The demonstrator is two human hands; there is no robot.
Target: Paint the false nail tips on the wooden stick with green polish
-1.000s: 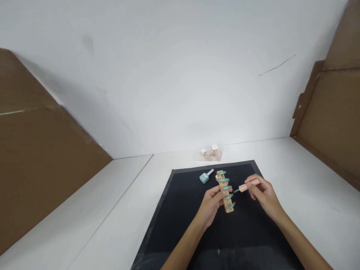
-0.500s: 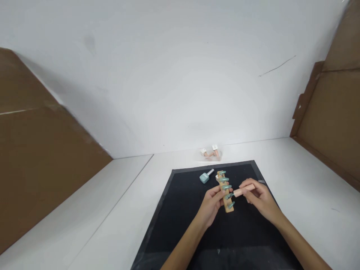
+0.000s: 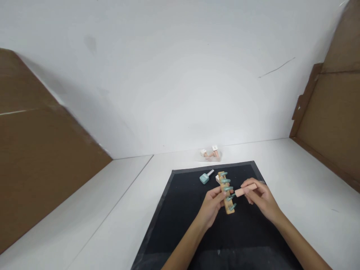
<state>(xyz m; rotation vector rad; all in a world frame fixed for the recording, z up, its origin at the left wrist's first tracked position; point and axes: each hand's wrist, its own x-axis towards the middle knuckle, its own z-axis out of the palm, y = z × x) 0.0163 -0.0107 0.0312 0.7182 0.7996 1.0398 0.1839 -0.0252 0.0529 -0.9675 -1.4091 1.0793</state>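
Observation:
My left hand [image 3: 211,204] is closed round a narrow wooden nail stand [image 3: 230,207], holding it tilted above the black mat. Several teal false nails [image 3: 228,188] stick out from it toward the right. Between the fingers of my right hand [image 3: 261,197] is a pink nail polish brush cap [image 3: 245,190], held nearly level. Its brush end points left and meets or nearly meets the second-lowest nail; I cannot tell if they touch. Behind the stand, a white bottle [image 3: 217,179] is partly hidden. A teal polish bottle [image 3: 204,178] with a silvery cap lies to its left.
The black mat [image 3: 174,210] covers the white table [image 3: 118,213] in front of me. At the back, a clear tray [image 3: 209,159] holds white-and-pink bottles. Cardboard panels stand at the left [image 3: 47,150] and right [image 3: 332,108], with a white wall [image 3: 180,82] behind.
Both hands, with the stand and the brush cap, have shifted very slightly right and down in view. The grips look the same.

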